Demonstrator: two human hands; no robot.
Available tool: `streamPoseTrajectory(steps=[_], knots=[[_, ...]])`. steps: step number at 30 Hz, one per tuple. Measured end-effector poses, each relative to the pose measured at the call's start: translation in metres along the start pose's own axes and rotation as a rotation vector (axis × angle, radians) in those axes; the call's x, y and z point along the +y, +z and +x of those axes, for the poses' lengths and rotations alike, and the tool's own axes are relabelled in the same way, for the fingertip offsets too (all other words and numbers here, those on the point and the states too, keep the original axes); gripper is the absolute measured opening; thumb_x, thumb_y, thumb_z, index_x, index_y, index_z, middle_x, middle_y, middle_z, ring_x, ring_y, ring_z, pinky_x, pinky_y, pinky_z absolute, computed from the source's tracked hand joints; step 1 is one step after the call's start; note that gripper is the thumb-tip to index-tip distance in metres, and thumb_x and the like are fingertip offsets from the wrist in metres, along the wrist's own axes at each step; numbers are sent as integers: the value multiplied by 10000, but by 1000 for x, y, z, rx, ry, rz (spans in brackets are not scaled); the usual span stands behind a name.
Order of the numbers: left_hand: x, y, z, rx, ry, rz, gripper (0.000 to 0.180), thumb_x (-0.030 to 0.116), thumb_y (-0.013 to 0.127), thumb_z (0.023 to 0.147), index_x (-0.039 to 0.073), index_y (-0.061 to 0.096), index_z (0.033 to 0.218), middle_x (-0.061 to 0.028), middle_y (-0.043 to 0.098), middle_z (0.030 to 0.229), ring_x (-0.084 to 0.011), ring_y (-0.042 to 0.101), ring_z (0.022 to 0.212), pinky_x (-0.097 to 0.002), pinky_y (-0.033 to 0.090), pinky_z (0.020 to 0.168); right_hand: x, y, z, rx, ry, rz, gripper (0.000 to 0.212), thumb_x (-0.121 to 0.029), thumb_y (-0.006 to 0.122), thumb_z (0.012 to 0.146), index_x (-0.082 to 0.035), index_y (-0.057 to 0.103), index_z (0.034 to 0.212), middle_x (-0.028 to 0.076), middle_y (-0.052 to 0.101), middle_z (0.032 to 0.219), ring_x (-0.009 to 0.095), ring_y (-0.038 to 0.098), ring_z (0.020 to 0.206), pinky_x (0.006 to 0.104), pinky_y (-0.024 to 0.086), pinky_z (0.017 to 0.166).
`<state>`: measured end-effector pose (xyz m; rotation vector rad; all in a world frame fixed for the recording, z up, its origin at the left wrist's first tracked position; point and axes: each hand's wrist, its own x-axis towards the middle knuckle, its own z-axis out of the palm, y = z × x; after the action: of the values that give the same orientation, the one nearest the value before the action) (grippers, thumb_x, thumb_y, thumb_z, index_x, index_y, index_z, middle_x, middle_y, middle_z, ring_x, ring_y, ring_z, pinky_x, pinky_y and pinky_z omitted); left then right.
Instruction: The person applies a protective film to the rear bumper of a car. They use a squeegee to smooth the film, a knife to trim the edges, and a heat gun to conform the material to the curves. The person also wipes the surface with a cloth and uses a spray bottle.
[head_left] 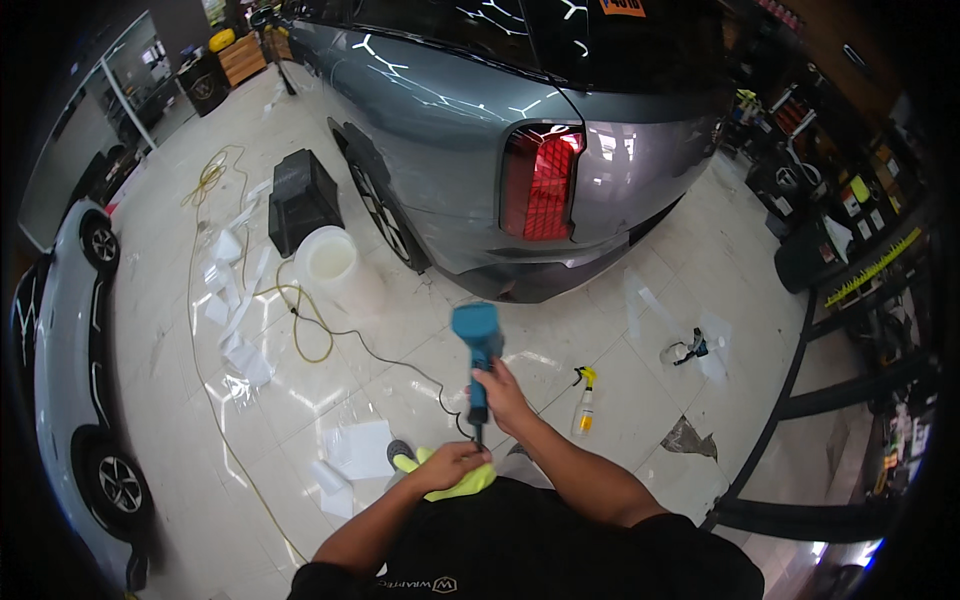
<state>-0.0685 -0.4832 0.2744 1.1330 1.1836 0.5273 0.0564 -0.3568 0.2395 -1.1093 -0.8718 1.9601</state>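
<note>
In front of my body, my right hand (497, 393) is closed round the grip of a teal corded heat gun (476, 325), its broad head pointing away from me toward the car's rear. My left hand (455, 463) is closed at the lower end of the grip, where the black cord comes out. A yellow-green cloth (465, 484) is bunched in and under that hand; whether the fingers also pinch the cord is hidden. Beyond the tool stands a grey car (455, 165) with a red tail light (543, 185). Floor shows between the heat gun and the bumper.
A white bucket (328, 262) and a black bin (302, 200) stand left of the car. Yellow hose (318, 350) and black cord (395, 361) cross the floor. A spray bottle (585, 405) stands at right. Backing paper (360, 450) lies near my feet; another car (75, 400) is far left.
</note>
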Motion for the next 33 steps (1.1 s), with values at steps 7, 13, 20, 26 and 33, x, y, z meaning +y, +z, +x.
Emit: streamPoseTrajectory(steps=[7,13,20,26,33], knots=[[-54,-172,-62,379,127,-1410,165,223,492,963,98,583,906,-55,643,819,-203,630,733,-364,541,683,94,133,71,-286,-177,-854,596,-419,518,941,13,427,1343,193,637,1088,234,621,961,339,478,827],[-211,-246,-94,610,281,-1063,194,204,495,940,65,603,1022,-100,640,981,-233,627,878,-427,530,789,131,168,51,-479,-66,-1412,530,-378,452,940,32,483,1274,263,562,1187,381,554,1086,432,425,947],[-362,-297,-157,858,-11,-639,310,319,532,909,47,590,1047,-109,613,964,-232,604,829,-417,523,767,158,49,1,-230,521,-1748,494,-400,441,906,24,572,1123,243,612,1099,391,577,1057,454,449,920],[-531,-304,-207,1112,-43,-1303,327,351,534,905,57,587,1038,-103,609,950,-235,603,810,-416,525,742,159,37,-26,-345,683,-1885,499,-408,445,905,20,572,1128,246,611,1097,390,573,1063,455,448,916],[-633,-288,-225,1228,-151,-1383,348,389,536,900,68,583,1026,-96,603,934,-238,601,787,-414,528,713,195,142,38,-488,359,-1742,465,-330,465,922,33,508,1210,259,606,1060,394,570,1040,445,444,900]])
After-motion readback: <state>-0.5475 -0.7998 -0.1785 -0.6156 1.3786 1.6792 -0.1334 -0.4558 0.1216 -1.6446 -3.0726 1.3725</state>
